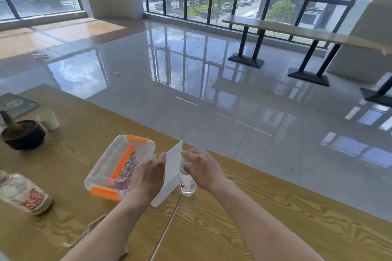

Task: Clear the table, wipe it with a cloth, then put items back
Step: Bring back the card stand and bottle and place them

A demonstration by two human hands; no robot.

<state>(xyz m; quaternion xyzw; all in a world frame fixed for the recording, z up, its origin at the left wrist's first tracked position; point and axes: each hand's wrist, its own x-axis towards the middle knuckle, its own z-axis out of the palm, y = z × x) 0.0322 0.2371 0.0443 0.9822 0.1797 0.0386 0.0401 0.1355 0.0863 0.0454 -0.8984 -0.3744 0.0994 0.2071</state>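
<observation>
On the wooden table (244, 229), my left hand (148, 176) holds a white folded cloth (170, 178) upright by its left edge. My right hand (203, 168) rests its fingers on the top of a small clear bottle (187, 184) that stands just right of the cloth. A clear plastic box with orange clips (118, 165) lies to the left, partly behind my left hand, with something pinkish inside.
At the left stand a dark mortar with pestle (23, 133), a white cup (48, 120), a booklet (16, 104) and a lying labelled bottle (23, 194). A cord (89, 231) lies near my left forearm. The table's far edge runs diagonally; glossy floor and another table (297, 29) lie beyond.
</observation>
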